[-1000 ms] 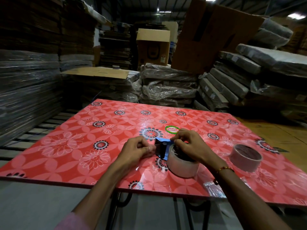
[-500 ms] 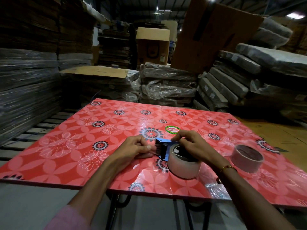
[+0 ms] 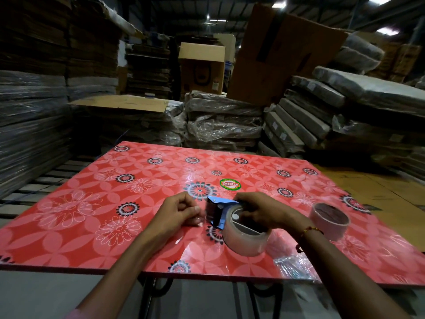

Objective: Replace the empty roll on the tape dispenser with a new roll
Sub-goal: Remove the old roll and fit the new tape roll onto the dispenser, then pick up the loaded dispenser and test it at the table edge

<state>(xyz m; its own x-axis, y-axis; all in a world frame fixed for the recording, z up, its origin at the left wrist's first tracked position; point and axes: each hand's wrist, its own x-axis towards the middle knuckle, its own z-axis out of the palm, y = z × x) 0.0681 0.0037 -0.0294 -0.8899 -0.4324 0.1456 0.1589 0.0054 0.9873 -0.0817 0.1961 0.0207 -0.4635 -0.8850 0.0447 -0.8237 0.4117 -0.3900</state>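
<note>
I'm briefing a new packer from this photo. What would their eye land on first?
The glossy red flowered table fills the middle. At its near centre the right hand holds a blue tape dispenser carrying a clear tape roll, while the left hand pinches the tape's end. A second roll sits right.

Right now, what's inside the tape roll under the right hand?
Inside the clear tape roll sits the blue dispenser's hub with a white centre button. The right hand covers the rest.
</note>
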